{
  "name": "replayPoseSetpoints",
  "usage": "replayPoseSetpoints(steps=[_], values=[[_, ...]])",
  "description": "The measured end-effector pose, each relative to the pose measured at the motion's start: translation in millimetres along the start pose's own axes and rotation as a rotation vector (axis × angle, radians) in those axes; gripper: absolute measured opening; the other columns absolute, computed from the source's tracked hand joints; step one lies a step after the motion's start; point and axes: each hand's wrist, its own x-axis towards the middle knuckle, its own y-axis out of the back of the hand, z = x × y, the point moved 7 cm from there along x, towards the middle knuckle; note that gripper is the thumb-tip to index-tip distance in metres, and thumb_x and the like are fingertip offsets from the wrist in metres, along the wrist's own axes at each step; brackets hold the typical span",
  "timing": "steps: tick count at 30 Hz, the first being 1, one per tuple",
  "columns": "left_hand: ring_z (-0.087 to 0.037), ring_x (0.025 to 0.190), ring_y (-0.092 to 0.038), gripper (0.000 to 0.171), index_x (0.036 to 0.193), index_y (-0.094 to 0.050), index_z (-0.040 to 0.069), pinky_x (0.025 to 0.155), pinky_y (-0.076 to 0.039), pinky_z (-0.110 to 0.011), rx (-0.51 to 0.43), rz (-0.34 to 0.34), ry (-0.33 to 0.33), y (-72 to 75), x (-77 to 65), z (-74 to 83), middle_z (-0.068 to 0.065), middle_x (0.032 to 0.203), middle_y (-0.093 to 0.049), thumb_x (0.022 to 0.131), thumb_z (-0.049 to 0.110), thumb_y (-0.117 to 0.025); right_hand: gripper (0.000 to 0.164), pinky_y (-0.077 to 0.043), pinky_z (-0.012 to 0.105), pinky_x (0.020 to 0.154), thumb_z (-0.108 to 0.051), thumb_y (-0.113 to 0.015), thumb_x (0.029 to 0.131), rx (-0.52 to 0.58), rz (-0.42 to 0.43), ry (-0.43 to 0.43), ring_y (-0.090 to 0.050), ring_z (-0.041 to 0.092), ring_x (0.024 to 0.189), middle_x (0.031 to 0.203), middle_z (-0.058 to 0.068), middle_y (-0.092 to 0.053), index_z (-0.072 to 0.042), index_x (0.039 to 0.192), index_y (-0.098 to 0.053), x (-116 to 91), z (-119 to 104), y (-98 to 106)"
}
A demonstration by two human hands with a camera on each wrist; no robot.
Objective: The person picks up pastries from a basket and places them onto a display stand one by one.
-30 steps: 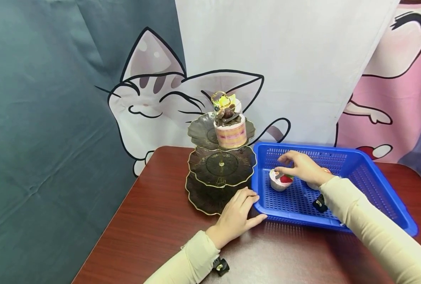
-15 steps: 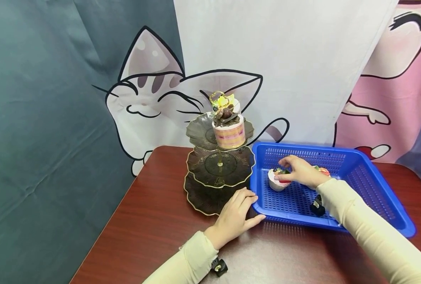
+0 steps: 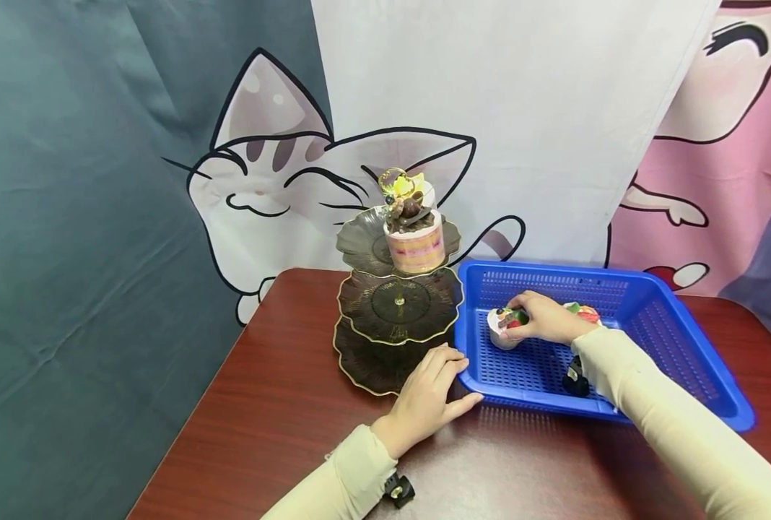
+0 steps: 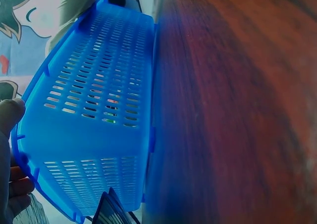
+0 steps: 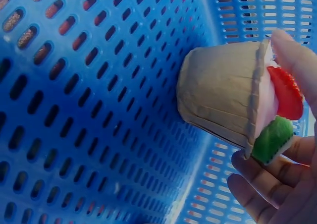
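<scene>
My right hand [image 3: 548,319] reaches into the blue basket [image 3: 541,402] and holds a small cupcake [image 3: 499,335] by its rim. In the right wrist view the cupcake [image 5: 218,87] has a pale paper cup, pink cream, a red fruit piece and a green piece. Thumb and fingers lie on opposite sides of its rim. My left hand [image 3: 423,397] rests on the basket's near left corner. Its thumb and fingers [image 4: 22,187] touch the rim on either side of that corner.
A dark three-tier stand [image 3: 398,302] with gold edges is left of the basket. A layered dessert cup [image 3: 418,249] with chocolate topping sits on its top tier; another cup is partly hidden behind it. A second fruit-topped cupcake [image 3: 583,312] lies in the basket behind my right wrist.
My right hand has come down onto the cupcake, and its fingers have closed around the rim. The left hand stays on the basket corner. The whole view shifts slightly.
</scene>
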Motion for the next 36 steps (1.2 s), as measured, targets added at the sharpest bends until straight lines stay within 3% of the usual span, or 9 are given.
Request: replayPoseSetpoints(steps=[36], values=[[-0.022, 0.111, -0.058, 0.048, 0.105, -0.067, 0.003, 0.104, -0.044, -0.028, -0.020, -0.007, 0.006, 0.0, -0.3, -0.9, -0.007, 0.109, -0.062, 0.076, 0.040, -0.079, 0.072, -0.048, 0.032, 0.073, -0.048, -0.081, 0.068, -0.034, -0.057, 0.005, -0.056, 0.018, 0.083, 0.100, 0.014, -0.063, 0.005, 0.111, -0.061, 0.2, 2.1, -5.3]])
